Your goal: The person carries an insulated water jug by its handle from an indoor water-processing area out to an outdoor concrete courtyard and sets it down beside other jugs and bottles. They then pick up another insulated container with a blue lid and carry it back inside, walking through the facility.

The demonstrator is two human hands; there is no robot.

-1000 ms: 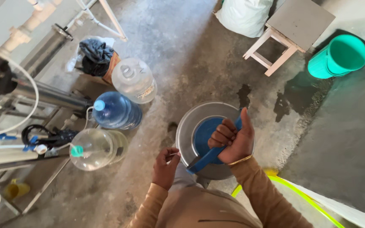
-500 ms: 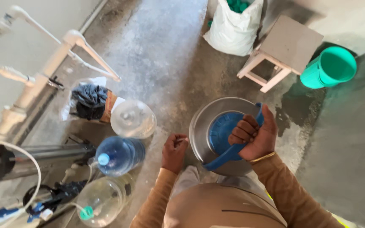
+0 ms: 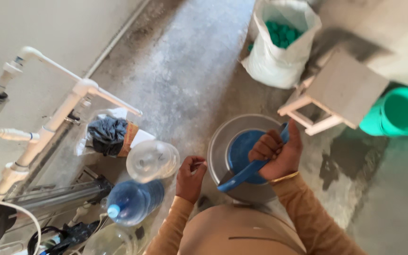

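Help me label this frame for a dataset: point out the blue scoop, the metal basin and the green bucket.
blue scoop (image 3: 244, 174): head view, on its handle below the fist.
metal basin (image 3: 216, 150): head view, on its left rim.
green bucket (image 3: 404, 113): head view, on its inside wall.

The person wears a long-sleeved top in a tan, sandy-brown cloth, seen from above at the near edge of the scene. Both sleeves fit closely and run down to the wrists — the left hand (image 3: 191, 178) and the right hand (image 3: 276, 153) are bare, with no gloves. A thin gold-coloured bangle rings the right wrist, just at the sleeve's end. Across the chest runs a dark line — perhaps a seam or pocket edge; the view is too soft to tell.
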